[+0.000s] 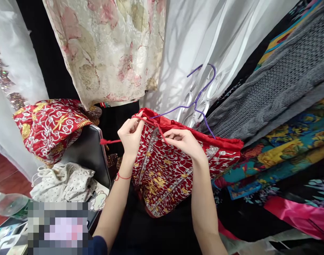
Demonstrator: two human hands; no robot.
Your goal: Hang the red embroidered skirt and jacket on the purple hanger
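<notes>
A red skirt (167, 173) with silver and gold embroidery hangs in front of me, its red waistband (220, 141) on a purple wire hanger (196, 101). My left hand (131, 131) is closed at the left end of the waistband, pinching a red cord (111, 141) whose knotted end sticks out to the left. My right hand (182, 140) pinches another length of the red cord between thumb and fingers, just below the waistband. The cord runs across the waistband between both hands. The hanger's hook is free at the top.
A matching red embroidered garment (52, 124) drapes over a black chair back (84, 152). A dotted white cloth (63, 180) lies below it, near a plastic bottle (10, 203). A floral curtain (111, 49) hangs ahead; a grey knit (292, 67) and other clothes hang at right.
</notes>
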